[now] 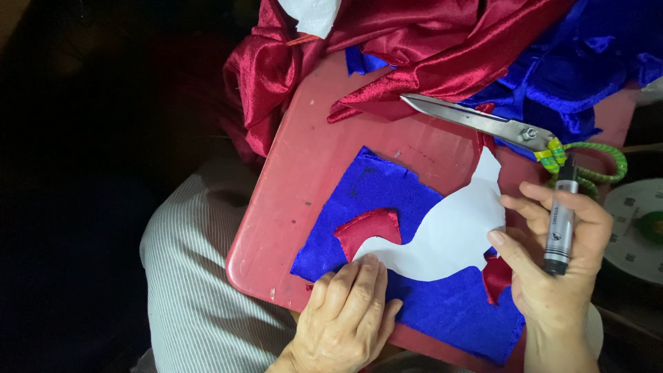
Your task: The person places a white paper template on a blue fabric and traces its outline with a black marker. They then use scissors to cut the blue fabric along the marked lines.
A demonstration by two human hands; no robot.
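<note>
Because only one view exists, from the camera worn on the person's head looking down, everything here comes from it. A red board (297, 186) rests across the person's lap, serving as a small desk over striped grey trousers (186, 290).

On the near half of the board lies a blue velvet piece (366, 200), spread flat. On top of it sits a white paper pattern (449, 231) with curved edges, reaching from the middle of the cloth toward the far right. A small red satin piece (369, 228) lies on the blue cloth at the pattern's left end, touching it, and a second red scrap (497, 276) shows at the right, just below the paper.

The left hand (349, 311) lies flat, fingers together and palm down, pressing the near left edge of the paper onto the cloth; this seems meant to keep the layers from sliding. It grips nothing.

The right hand (552, 269) is at the right edge of the paper. Its grip is closed around a marker pen (561, 221), held upright between thumb and fingers with the black cap pointing away, while the fingertips touch the paper's edge, apparently steadying that side.

Farther back, long steel scissors (483, 123) with green cord-wrapped handles lie on the board, blades pointing left, within reach of the right hand. Beyond them, heaped red satin (414, 48) and blue fabric (587, 62) are pushed to the far edge, leaving the working area open. A white round object (639, 228) sits at the right, partly cut off.
</note>
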